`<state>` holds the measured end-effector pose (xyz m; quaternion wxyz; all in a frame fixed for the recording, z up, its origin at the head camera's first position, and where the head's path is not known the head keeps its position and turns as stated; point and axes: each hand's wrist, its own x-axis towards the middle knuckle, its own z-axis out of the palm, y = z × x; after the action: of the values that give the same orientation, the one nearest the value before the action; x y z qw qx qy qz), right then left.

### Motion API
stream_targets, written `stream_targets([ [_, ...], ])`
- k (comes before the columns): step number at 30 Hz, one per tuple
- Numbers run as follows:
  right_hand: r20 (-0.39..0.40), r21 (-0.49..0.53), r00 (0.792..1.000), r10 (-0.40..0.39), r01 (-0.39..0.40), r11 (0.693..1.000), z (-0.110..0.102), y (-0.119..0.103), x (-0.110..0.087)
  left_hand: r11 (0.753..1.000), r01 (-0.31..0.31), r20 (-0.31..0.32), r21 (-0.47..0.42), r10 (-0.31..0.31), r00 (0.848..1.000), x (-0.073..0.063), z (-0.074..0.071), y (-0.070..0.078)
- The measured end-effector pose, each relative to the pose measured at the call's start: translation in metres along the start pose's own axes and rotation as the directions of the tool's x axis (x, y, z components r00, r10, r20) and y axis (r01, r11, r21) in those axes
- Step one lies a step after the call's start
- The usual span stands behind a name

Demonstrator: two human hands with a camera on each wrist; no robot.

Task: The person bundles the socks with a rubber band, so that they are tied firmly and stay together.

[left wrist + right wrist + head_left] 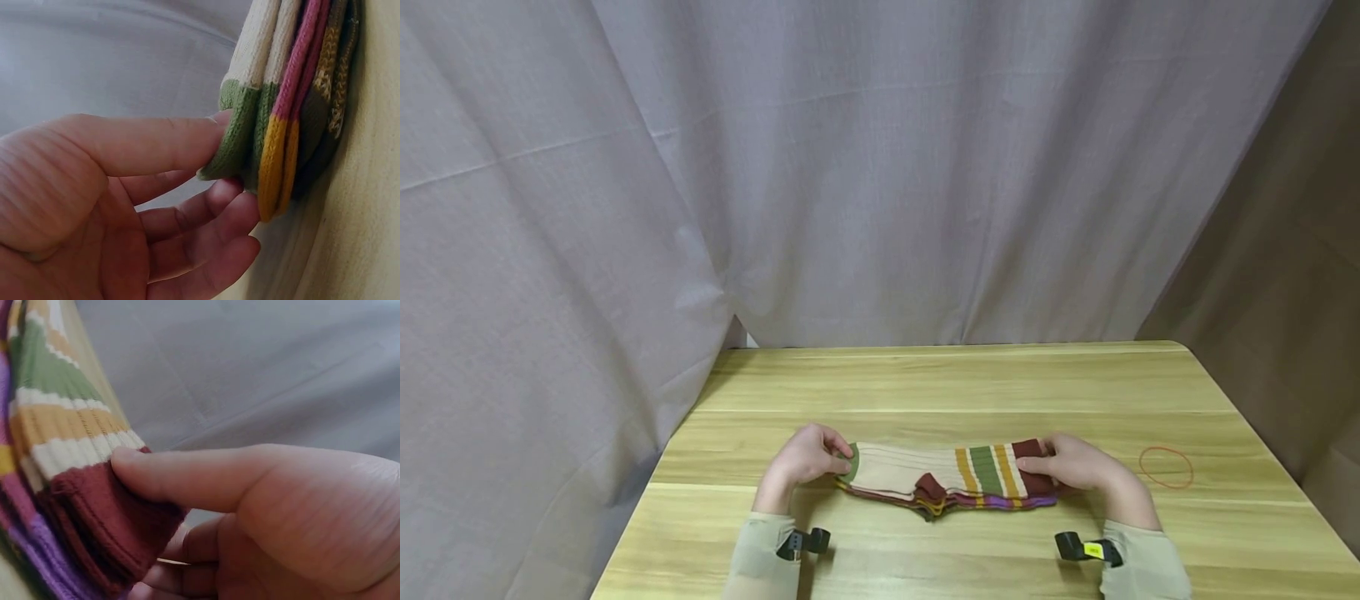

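Note:
A stack of knitted socks lies lengthwise across the wooden table. On top is a cream sock [898,468] with a green toe, maroon heel and cuff, and mustard and green stripes. Below it come a pink and purple sock [299,81] with a mustard toe and a dark brown patterned sock [326,69]. My left hand [805,457] pinches the green toe between thumb and fingers, its other fingertips by the mustard toe. At the opposite end my right hand [1078,463] grips the maroon cuff [119,531], thumb on top and fingers underneath, partly hidden.
A thin red loop [1165,448] lies on the table to the right of my right hand. Grey curtains [880,208] hang behind the table [925,383] and along its left side; a darker brown one hangs on the right. Each wrist wears a small black camera.

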<state>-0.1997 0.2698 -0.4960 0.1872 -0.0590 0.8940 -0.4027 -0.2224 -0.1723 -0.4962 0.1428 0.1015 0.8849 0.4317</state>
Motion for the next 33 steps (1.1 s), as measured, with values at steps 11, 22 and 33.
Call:
stream_targets([
  [11, 0.011, 0.090, 0.998, -0.060, 0.059, 0.994, -0.001, -0.005, 0.004, 0.997, -0.075, -0.113, 0.024, 0.077, 0.991, 0.002, -0.002, 0.012],
  [22, -0.027, 0.222, 0.993, -0.119, 0.122, 0.967, -0.002, -0.014, 0.002, 0.918, -0.394, -0.125, 0.052, 0.397, 0.909, 0.015, 0.079, 0.094],
  [33, -0.134, 0.384, 0.990, -0.046, 0.095, 0.919, 0.010, -0.031, 0.007, 0.919, -0.315, -0.110, 0.239, 0.348, 0.931, 0.026, 0.165, 0.116],
])
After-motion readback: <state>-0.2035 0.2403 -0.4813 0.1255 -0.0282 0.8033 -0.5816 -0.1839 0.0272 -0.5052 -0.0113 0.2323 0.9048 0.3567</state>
